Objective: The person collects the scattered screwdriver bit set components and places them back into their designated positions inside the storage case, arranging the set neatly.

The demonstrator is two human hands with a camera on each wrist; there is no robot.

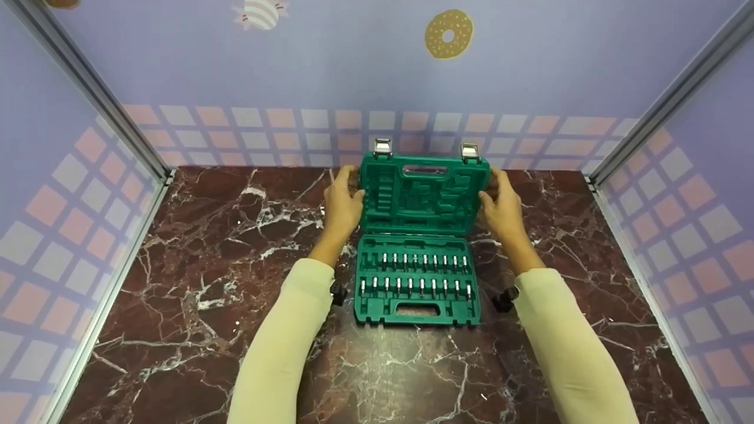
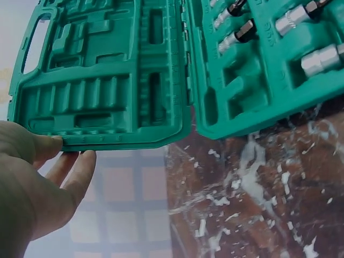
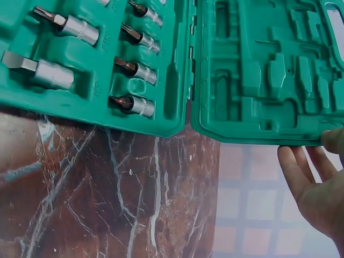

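Observation:
A green plastic bit socket case [image 1: 418,309] lies unfolded on the table, its lid [image 1: 424,227] raised at the back. Two rows of silver bit sockets [image 1: 410,287] sit in the base's moulded slots. My left hand [image 1: 343,203] grips the lid's left edge, thumb on the inner rim and fingers behind, as the left wrist view shows. On the opposite edge, my right hand [image 1: 502,206] pinches the lid between thumb and fingers. Two metal latches [image 1: 383,147] stick up from the lid's top edge. The lid's moulded recesses hold nothing.
The case stands on a dark red marbled table [image 1: 235,282]. Close behind the lid rises a lilac wall [image 1: 353,70] with pink and white squares. Similar panels flank the table on both sides, with metal corner posts [image 1: 100,94].

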